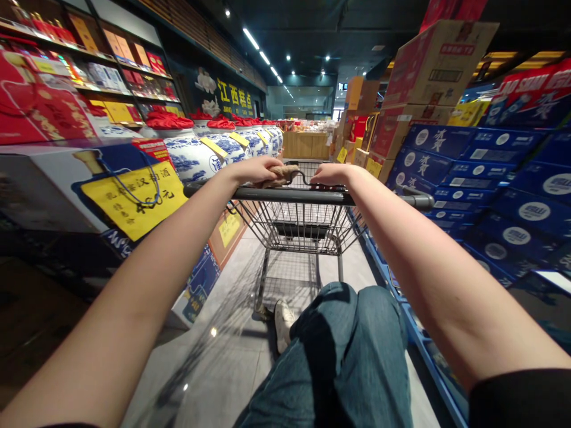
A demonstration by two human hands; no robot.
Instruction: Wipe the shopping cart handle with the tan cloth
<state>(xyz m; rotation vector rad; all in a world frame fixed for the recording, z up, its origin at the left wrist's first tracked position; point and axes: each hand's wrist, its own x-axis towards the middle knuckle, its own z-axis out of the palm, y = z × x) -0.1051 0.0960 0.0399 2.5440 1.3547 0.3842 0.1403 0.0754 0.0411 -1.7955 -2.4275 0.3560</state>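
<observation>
A shopping cart (pixel 307 226) with a wire basket stands right in front of me, its dark handle bar (pixel 383 199) running crosswise under my wrists. My left hand (pixel 256 172) reaches past the bar, its fingers curled around a brown, soft-looking item (pixel 284 173); I cannot tell its exact kind. A thin dark strap (pixel 304 176) curves from that item toward my right hand (pixel 332 174). The right fingers bend down just beyond the bar, near the strap, and their tips are hidden. The visible part of the basket shows bare wires.
Blue-and-white jars (pixel 190 156) with red cloth tops line the left, behind a yellow price sign (pixel 134 196). Stacked blue cartons (pixel 439 157) and brown boxes (pixel 439 62) rise on the right. A tiled floor (pixel 214 321) runs between, toward a wooden counter (pixel 303 144).
</observation>
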